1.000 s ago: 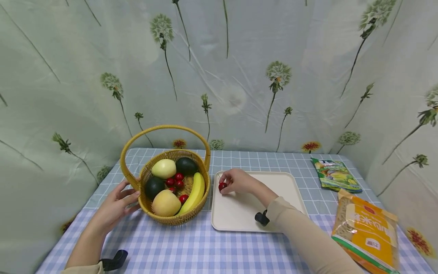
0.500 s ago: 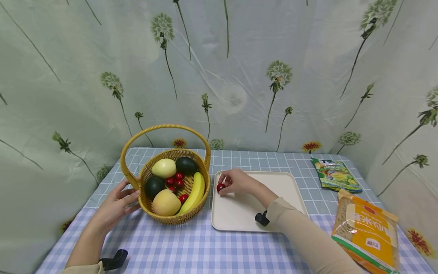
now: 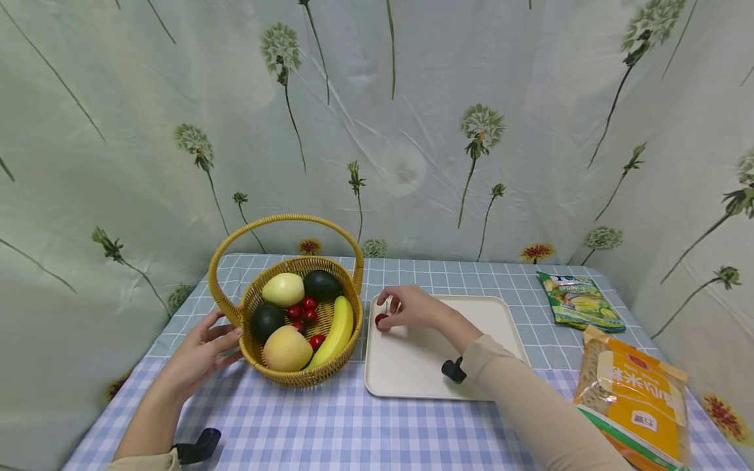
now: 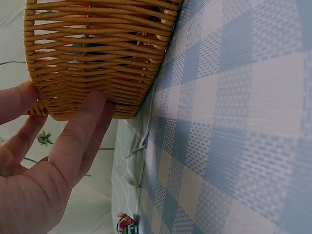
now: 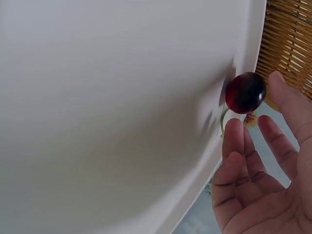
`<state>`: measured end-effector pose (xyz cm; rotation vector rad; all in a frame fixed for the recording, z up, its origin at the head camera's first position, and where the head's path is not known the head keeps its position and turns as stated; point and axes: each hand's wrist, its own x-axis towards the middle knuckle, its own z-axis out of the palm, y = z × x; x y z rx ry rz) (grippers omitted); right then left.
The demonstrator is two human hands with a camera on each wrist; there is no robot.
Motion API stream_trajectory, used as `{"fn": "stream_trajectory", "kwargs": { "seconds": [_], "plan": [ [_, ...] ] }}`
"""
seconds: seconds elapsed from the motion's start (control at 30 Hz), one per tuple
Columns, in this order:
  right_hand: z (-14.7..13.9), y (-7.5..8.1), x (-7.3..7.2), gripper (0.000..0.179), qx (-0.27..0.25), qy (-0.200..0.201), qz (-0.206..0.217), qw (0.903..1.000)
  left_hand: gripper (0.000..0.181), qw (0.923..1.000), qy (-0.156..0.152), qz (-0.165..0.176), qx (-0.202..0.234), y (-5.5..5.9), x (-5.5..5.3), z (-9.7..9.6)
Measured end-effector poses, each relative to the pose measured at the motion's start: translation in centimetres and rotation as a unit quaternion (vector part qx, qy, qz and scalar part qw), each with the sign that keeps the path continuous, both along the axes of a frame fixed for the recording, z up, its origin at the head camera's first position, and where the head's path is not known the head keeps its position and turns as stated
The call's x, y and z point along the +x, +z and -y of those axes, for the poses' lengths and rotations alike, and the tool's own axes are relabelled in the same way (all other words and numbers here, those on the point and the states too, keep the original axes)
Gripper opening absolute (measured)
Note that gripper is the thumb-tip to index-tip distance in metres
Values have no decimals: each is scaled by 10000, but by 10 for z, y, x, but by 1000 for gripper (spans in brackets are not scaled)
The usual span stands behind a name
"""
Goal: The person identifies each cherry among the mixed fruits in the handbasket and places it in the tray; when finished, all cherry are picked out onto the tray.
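A dark red cherry [image 3: 381, 322] with a green stem is at the left edge of the cream tray [image 3: 406, 379]. My right hand [image 3: 410, 309] is around it with thumb and fingers spread apart; in the right wrist view the cherry [image 5: 245, 92] shows between thumb and fingertips, a gap beside the fingers. At the left, my left hand [image 3: 203, 350] touches the outer side of the yellow wicker basket [image 3: 285, 219] with extended fingers [image 4: 78, 131]. Inside the basket lie a banana [image 3: 336, 333], a peach [image 3: 287, 349], a pale green fruit [image 3: 283, 290], two dark green fruits and several cherries.
On the right of the table lie a green packet [image 3: 580, 301] and, nearer, an orange-and-clear bag [image 3: 633, 399]. The blue checked tablecloth [image 3: 294, 425] covers the front. A flower-print curtain [image 3: 406, 131] hangs behind the table.
The right thumb and fingers have parted from around the cherry, which stays at the tray's left edge after a slight shift left and back. The left hand and basket have kept still.
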<state>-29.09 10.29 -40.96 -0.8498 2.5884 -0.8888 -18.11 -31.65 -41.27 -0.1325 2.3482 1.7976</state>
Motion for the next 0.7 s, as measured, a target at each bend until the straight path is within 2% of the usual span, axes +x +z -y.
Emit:
{"fn": "stream_trajectory", "kwargs": {
  "seconds": [0.4, 0.7],
  "plan": [
    [4, 0, 0, 24, -60, 225, 217, 9995, 68, 10000, 6, 28, -1, -1, 1, 1],
    [6, 2, 0, 26, 56, 347, 270, 9990, 65, 10000, -16, 16, 43, -1, 0, 2]
  ]
}}
